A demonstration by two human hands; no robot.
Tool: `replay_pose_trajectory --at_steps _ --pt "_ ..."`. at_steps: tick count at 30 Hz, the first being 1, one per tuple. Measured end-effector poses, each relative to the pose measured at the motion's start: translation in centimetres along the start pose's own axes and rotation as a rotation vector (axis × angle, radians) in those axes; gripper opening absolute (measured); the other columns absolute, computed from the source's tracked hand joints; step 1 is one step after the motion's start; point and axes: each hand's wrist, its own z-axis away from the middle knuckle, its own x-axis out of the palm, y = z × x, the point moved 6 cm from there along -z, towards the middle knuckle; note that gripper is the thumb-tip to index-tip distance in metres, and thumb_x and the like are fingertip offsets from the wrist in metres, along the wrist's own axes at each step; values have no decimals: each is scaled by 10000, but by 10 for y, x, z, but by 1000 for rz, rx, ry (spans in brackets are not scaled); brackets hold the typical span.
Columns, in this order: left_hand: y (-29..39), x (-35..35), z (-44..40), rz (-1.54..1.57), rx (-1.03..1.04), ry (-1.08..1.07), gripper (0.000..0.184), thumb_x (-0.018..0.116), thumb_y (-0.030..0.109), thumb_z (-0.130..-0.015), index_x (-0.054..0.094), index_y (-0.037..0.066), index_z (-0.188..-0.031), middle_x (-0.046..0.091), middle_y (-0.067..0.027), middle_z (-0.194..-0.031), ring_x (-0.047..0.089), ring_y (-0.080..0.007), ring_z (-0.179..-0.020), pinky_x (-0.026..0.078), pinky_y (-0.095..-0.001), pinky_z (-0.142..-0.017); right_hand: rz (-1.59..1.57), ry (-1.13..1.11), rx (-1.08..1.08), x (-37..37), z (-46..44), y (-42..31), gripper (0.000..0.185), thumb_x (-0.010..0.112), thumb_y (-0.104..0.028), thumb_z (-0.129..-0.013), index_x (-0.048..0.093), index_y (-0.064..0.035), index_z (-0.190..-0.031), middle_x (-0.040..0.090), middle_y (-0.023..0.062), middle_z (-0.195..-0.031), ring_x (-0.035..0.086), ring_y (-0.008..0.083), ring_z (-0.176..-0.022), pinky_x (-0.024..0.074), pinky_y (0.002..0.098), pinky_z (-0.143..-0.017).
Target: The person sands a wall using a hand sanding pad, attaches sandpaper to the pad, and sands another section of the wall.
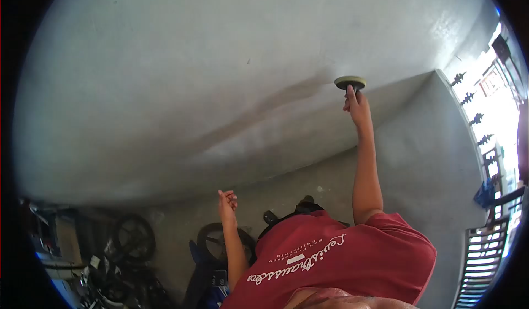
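My right hand (355,101) is closed around the dark handle of a round pad tool (350,82) with a yellow-green edge. The disc is raised at the grey wall (182,77), near the end of a long brownish smear; whether it touches the surface is hard to tell. My left hand (227,200) hangs lower and to the left, its fingers loosely bent and slightly apart, holding nothing.
Parked motorcycles (110,278) with dark wheels stand at the lower left. A low grey wall (424,138) is on the right, with spiked metalwork beyond it and a slatted metal grille (479,265) at the lower right. My feet show below on the floor.
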Motion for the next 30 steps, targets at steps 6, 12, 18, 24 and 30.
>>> replay_pose_trajectory --at_steps 6,12,18,24,30 --pt "7 -13 -8 -54 47 5 524 389 541 -994 592 58 -998 563 -8 -802 462 -77 -596 349 -215 -560 234 252 -313 5 -12 -42 536 619 -522 -879 608 13 -927 618 154 -695 624 290 -652 484 392 -615" --pt "16 -8 0 -89 37 -74 494 403 530 -992 580 69 -1018 602 -29 -955 508 -101 -637 374 -240 -612 239 428 -432 20 40 -76 464 642 -475 -875 584 -15 -885 619 141 -708 603 291 -626 468 399 -589" --pt "22 -11 -3 -120 55 -183 450 408 507 -997 569 88 -1031 607 -34 -1055 535 -109 -675 382 -246 -646 217 494 -476 35 50 -89 486 618 -520 -875 574 -39 -823 586 108 -632 602 300 -584 465 389 -550" --pt "32 -14 1 -164 35 -243 435 414 504 -997 564 98 -1036 607 -29 -1049 545 -104 -688 381 -243 -640 35 479 -315 13 26 -87 547 657 -558 -833 637 -16 -769 591 100 -587 559 194 -535 440 357 -531" --pt "26 -26 -14 -139 -1 -315 419 441 489 -994 561 90 -1034 610 -22 -1020 542 -97 -683 378 -239 -636 -200 195 -105 -3 46 -35 518 584 -515 -908 654 -1 -903 623 53 -699 541 112 -558 425 249 -510"
